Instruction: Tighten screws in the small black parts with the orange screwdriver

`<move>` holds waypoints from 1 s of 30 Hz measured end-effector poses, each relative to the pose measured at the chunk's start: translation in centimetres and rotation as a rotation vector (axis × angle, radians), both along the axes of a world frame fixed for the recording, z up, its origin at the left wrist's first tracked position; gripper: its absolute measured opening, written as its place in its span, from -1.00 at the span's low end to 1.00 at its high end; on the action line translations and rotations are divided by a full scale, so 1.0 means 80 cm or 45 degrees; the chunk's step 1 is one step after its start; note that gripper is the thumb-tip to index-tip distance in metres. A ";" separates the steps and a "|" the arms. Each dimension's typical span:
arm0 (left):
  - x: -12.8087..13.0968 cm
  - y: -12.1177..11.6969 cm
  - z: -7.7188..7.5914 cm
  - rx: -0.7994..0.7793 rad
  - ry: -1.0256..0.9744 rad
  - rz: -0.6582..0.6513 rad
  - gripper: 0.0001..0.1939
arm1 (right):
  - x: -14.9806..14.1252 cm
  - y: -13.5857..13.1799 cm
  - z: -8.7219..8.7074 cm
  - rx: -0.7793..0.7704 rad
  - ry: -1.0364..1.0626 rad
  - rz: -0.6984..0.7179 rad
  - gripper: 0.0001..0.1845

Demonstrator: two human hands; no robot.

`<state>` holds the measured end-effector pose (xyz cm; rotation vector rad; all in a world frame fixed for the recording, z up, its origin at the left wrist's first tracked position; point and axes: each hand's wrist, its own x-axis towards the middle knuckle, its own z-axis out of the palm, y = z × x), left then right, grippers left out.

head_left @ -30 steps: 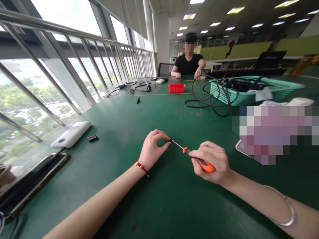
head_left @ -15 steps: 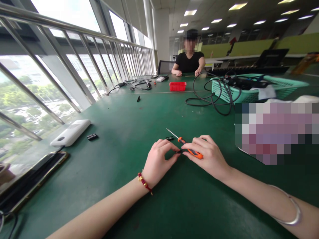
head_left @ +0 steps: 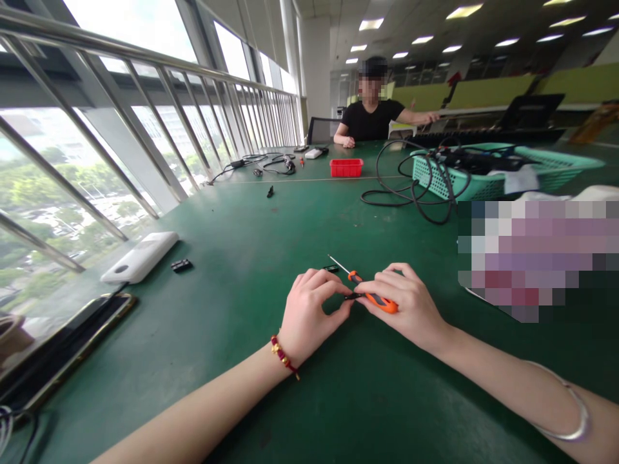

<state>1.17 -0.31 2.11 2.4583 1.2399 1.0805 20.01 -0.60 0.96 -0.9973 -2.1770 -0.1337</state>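
Observation:
My left hand [head_left: 316, 303] pinches a small black part [head_left: 348, 297] between thumb and forefinger. My right hand [head_left: 403, 299] is closed around an orange-and-black handle [head_left: 383, 303], whose narrow dark front end meets the black part at the left fingertips. What kind of tool this handle belongs to is hidden. Just beyond the fingers is a screwdriver [head_left: 340, 265] with a thin metal shaft pointing up and left. Its orange handle runs behind my right hand, so I cannot tell whether it is held or lying. A small black piece [head_left: 331, 268] rests on the green table [head_left: 242, 258] behind my left fingers.
At left are a white power bank [head_left: 141, 258], a phone [head_left: 62, 354] and a black block [head_left: 181, 265]. Farther off sit a red bin [head_left: 346, 168], a turquoise basket [head_left: 435, 180] and looped black cable [head_left: 387, 201]. A person [head_left: 371, 119] sits opposite.
The person opposite has stretched one arm out sideways, toward my right. My two hands keep nearly the same pose; the screwdriver's tip has shifted slightly right and nearer.

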 end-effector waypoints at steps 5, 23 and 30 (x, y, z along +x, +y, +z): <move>-0.015 0.029 -0.001 -0.074 -0.036 0.130 -0.95 | 0.003 0.000 0.000 0.052 0.196 -0.041 -0.83; -0.130 0.038 0.001 -0.293 0.184 0.378 -0.79 | 0.003 -0.002 0.003 0.044 0.279 -0.036 -0.84; -0.223 0.027 0.013 -0.315 0.079 0.674 -0.64 | 0.000 -0.003 0.005 0.030 0.276 -0.038 -0.84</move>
